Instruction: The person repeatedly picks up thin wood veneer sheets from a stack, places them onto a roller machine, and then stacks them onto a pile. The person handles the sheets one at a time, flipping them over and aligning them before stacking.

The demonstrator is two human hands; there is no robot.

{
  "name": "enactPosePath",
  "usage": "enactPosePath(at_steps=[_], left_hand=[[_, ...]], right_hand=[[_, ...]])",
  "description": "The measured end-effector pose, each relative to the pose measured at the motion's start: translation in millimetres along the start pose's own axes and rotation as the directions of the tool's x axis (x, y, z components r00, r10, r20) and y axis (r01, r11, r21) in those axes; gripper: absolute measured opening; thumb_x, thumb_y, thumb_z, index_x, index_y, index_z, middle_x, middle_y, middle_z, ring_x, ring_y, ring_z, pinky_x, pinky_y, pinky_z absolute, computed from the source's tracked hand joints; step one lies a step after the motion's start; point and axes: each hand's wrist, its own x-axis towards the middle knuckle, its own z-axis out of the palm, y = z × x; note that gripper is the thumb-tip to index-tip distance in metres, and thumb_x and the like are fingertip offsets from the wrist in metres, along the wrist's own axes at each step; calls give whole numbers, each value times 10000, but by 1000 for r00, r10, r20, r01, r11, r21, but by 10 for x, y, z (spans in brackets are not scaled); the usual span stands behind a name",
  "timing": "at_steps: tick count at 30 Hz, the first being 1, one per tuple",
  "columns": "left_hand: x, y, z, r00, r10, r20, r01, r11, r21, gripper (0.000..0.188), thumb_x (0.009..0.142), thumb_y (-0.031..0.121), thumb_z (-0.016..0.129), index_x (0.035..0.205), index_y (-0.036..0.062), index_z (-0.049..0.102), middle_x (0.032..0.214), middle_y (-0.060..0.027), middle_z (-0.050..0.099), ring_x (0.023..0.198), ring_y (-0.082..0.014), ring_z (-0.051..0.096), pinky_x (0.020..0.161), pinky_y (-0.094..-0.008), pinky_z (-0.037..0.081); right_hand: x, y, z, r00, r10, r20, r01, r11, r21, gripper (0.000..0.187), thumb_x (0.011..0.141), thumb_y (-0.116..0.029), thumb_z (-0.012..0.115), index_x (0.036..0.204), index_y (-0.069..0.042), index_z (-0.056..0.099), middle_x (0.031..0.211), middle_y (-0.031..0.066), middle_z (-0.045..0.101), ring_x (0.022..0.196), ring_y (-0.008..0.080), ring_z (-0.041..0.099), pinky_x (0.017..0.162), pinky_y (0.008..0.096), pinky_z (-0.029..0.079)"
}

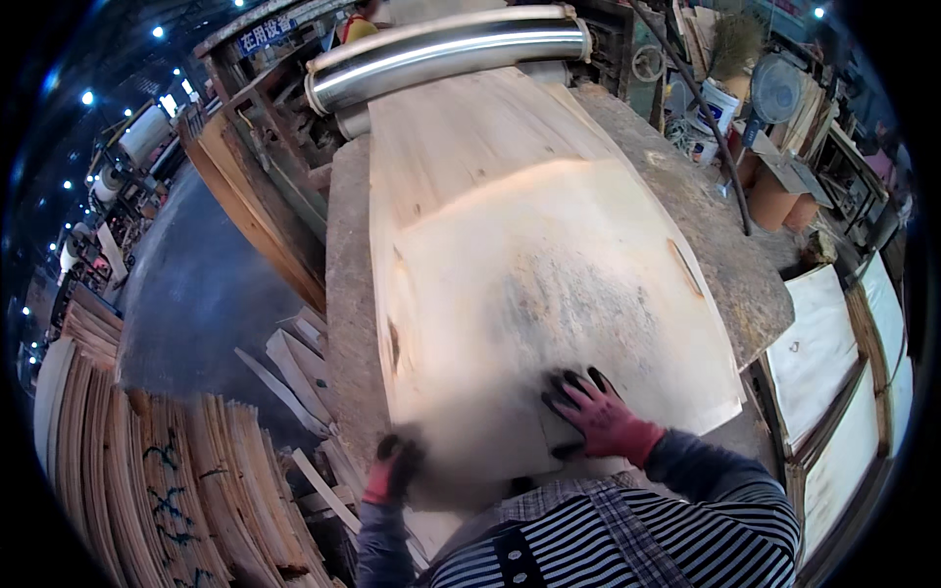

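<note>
A large pale wood veneer sheet (461, 323) lies before me on a worn stone-like table (355, 245). Its far end reaches a shiny metal roller (451, 59). My right hand (600, 419), in a red glove with black fingers, rests spread and flat on the near part of the sheet. At the sheet's near left edge is my left hand (394, 470), in the same kind of glove. Motion blur smears its fingers, so their grip is unclear. The sheet's near part is blurred too, with a grey patch in its middle.
Veneer stacks (186, 490) stand at the lower left, with loose strips (299, 367) beside the table. Pale sheets (818, 353) stand at the right. Farther right are a fan (776, 88), a white bucket (718, 103) and a dark pole (720, 137). A person (361, 24) is partly visible behind the roller.
</note>
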Motion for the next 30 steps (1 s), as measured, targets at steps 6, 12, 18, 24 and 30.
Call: enactPosePath(at_steps=[6, 12, 18, 24, 30], left_hand=[[201, 174, 149, 950, -240, 201, 279, 941, -192, 321, 910, 168, 447, 1219, 93, 487, 1035, -105, 554, 874, -203, 591, 694, -303, 504], [29, 687, 44, 944, -314, 103, 326, 936, -134, 197, 863, 247, 558, 1020, 129, 578, 594, -21, 520, 430, -110, 472, 367, -233, 324], [-114, 1445, 190, 990, -108, 89, 78, 952, 295, 235, 815, 288, 635, 872, 72, 562, 632, 1, 508, 462, -68, 451, 388, -213, 332], [21, 1134, 415, 997, 33, 64, -48, 967, 250, 238, 784, 256, 653, 888, 67, 550, 739, 5, 539, 621, -94, 525, 536, -235, 423], [-420, 2044, 377, 959, 254, 122, -140, 807, -574, 189, 811, 126, 556, 975, 38, 593, 918, -85, 621, 831, -175, 611, 721, -322, 512]], right_hand=[[-687, -132, 322, 954, 276, -120, -268, 960, 83, 939, 590, -622, 636, 1271, -20, 399, 1292, 258, 350, 1209, 425, 304, 1025, 531, 177], [-708, -257, 464, 910, 401, -103, -406, 913, -31, 874, 593, -457, 716, 1288, -52, 375, 1332, 187, 316, 1252, 379, 248, 1036, 518, 155], [-733, -271, 496, 915, 360, -184, -380, 921, -86, 759, 656, -392, 693, 1271, -71, 387, 1313, 143, 351, 1235, 331, 282, 1034, 501, 182], [-763, -441, 389, 957, 265, -123, -257, 964, 74, 914, 605, -468, 715, 1313, -47, 318, 1340, 174, 300, 1258, 390, 227, 1049, 500, 150], [-951, -395, 377, 896, 261, -360, -247, 965, 86, 845, 561, -282, 772, 1270, -42, 378, 1324, 216, 311, 1220, 428, 289, 1012, 517, 239]])
